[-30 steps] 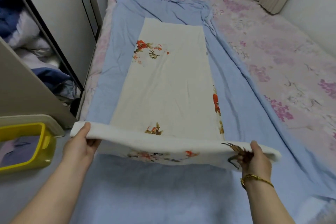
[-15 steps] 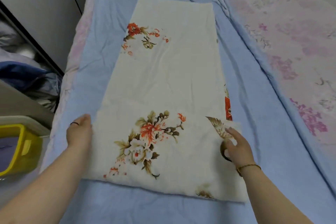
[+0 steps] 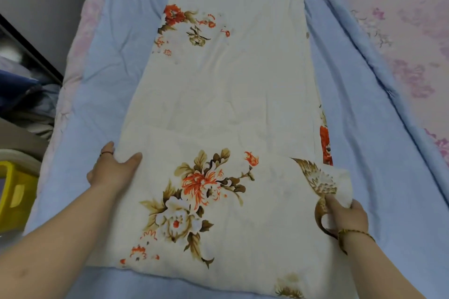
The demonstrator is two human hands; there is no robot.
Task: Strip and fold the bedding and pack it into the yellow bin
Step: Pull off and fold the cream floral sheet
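A cream floral sheet point(image 3: 230, 94) is laid as a long strip down the bed, on a blue sheet point(image 3: 364, 128) that gives flat ground for folding. Its near end is doubled over, so a thicker panel lies by the bed's near edge. The left hand point(image 3: 114, 172) is spread flat, fingers straight, on that panel's left edge, apparently to pin the layers and keep the edges aligned. The panel's right corner is pinched between thumb and fingers of the right hand point(image 3: 347, 216), seemingly so it can be squared or carried further. The yellow bin point(image 3: 14, 192) is kept just off the bed's left edge, handy for packing.
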